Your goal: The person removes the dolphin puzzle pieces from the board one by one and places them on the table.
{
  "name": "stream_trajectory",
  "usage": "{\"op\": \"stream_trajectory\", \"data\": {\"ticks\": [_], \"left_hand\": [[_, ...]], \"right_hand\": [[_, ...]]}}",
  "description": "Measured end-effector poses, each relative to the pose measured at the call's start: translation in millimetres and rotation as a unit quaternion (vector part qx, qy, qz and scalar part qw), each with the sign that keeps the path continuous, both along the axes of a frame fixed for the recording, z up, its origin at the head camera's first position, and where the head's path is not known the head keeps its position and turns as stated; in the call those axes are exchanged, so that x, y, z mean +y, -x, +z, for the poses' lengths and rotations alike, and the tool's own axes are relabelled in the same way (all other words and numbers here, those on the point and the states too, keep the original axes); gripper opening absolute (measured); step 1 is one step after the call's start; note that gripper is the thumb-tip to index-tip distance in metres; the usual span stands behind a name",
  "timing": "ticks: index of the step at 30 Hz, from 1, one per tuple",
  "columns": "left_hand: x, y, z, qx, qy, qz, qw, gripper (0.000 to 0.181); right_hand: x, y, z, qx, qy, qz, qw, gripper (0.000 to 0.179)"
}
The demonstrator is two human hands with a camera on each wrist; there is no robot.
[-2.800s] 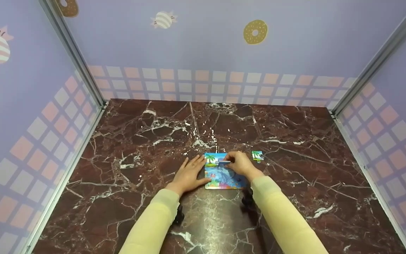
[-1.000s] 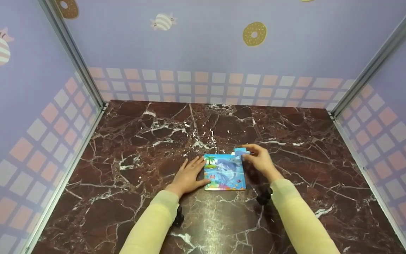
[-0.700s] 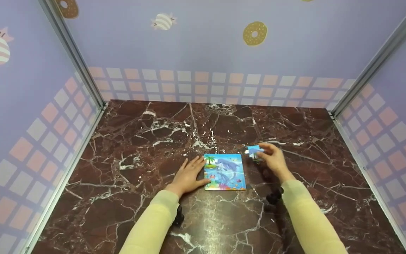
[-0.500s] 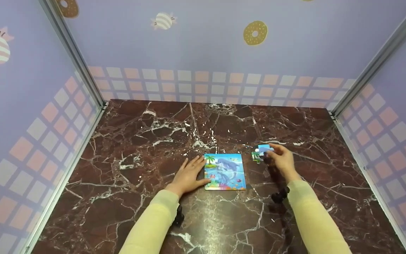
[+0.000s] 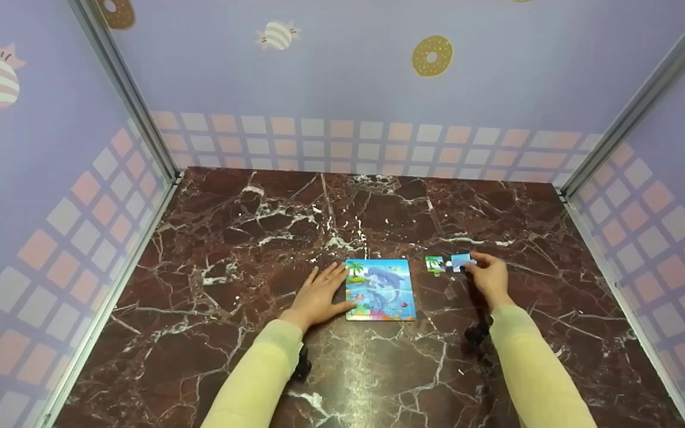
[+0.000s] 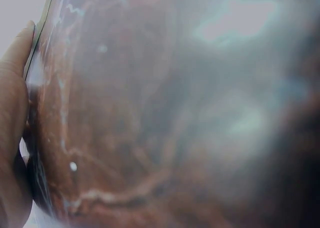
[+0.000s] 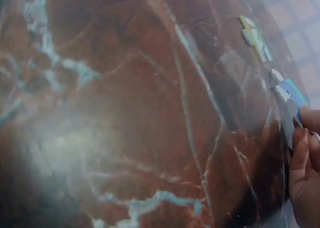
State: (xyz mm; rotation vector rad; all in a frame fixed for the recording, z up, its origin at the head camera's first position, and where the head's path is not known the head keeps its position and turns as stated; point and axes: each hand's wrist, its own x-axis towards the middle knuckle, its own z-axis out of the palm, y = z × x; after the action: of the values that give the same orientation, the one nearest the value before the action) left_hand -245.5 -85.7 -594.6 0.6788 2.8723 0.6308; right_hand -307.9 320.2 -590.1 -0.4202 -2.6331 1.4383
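A square dolphin picture puzzle (image 5: 381,290) lies flat on the marbled table. Along its left edge rests my left hand (image 5: 316,299), fingers spread, thumb touching the lower left side. To the right of the puzzle, a loose jigsaw piece with a palm tree (image 5: 433,264) lies on the table. Just beyond it, my right hand (image 5: 490,276) pinches a blue jigsaw piece (image 5: 460,262) by its right side, at or very near the tabletop. The right wrist view shows this blue piece (image 7: 289,91) between thumb and fingers, close to the palm-tree piece (image 7: 256,40).
Dark red marbled table (image 5: 247,368) with white veins stretches around the hands. Lilac printed walls (image 5: 342,71) enclose it at the back and both sides. Black wrist devices (image 5: 478,330) sit under the sleeves. The left wrist view is mostly blurred tabletop.
My right hand has carried the blue jigsaw piece from over the puzzle rightward, past the palm-tree piece, and down to its right. My left hand stays at the puzzle's left edge.
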Motion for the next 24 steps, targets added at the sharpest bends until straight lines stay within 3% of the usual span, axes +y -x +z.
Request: {"op": "stream_trajectory", "data": {"ticks": [11, 24], "left_hand": [[0.5, 0.4, 0.0, 0.0, 0.004, 0.002, 1.0, 0.088], [0.8, 1.8, -3.8, 0.004, 0.008, 0.002, 1.0, 0.089]], "right_hand": [[-3, -0.9, -3.0, 0.014, -0.08, 0.018, 0.9965, 0.035], [-1, -0.1, -11.5, 0.059, -0.11, -0.003, 0.9921, 0.03]]}}
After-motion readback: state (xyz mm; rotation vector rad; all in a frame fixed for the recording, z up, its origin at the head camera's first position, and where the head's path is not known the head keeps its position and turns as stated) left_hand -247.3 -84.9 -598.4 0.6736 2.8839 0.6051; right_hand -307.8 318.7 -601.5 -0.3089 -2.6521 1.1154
